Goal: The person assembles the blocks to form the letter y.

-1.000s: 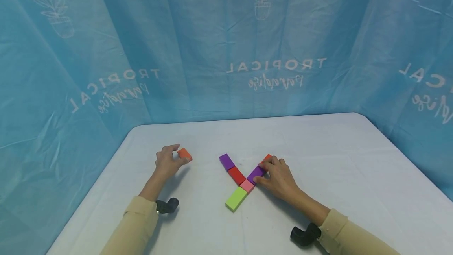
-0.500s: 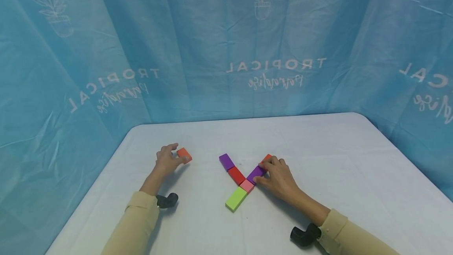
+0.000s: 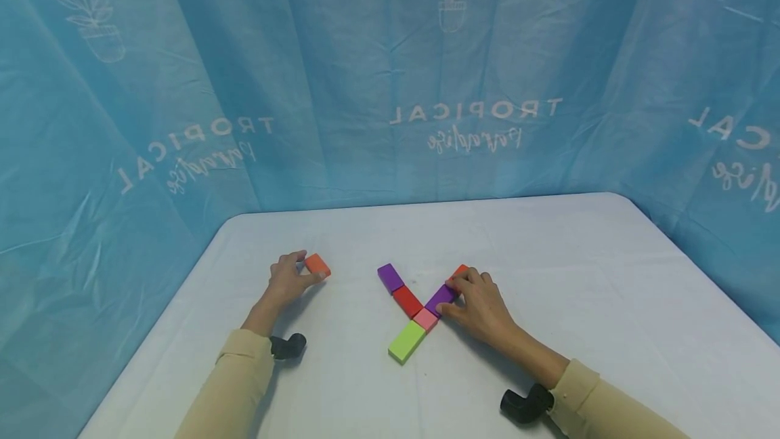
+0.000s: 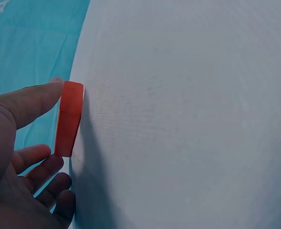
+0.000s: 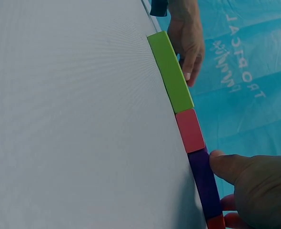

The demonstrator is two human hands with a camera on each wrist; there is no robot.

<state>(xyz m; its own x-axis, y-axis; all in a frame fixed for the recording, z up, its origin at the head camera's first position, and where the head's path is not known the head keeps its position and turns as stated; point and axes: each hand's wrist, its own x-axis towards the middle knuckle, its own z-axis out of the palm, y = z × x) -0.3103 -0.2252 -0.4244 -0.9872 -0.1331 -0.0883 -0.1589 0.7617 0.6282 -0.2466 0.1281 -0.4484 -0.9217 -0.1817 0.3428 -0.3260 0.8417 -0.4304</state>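
At the left of the table, my left hand (image 3: 290,281) holds an orange block (image 3: 317,265) between thumb and fingers. In the left wrist view the thumb (image 4: 40,98) meets one end of that orange block (image 4: 70,118). My right hand (image 3: 478,307) has its thumb and fingertips on a purple block (image 3: 440,299). Beyond it lies another orange block (image 3: 460,271), partly covered by the right fingers. These join a Y of blocks: a pink block (image 3: 425,320) at the fork, a green block (image 3: 406,342), a red block (image 3: 407,302) and a second purple block (image 3: 390,278).
A white cloth (image 3: 548,249) covers the table. Blue printed curtains (image 3: 475,73) hang behind and at both sides. A black wrist mount (image 3: 288,346) sits on the left wrist, and another black mount (image 3: 527,404) on the right.
Both hands stay almost where they were. The left hand and its orange block have shifted only very slightly; the Y of blocks looks the same.
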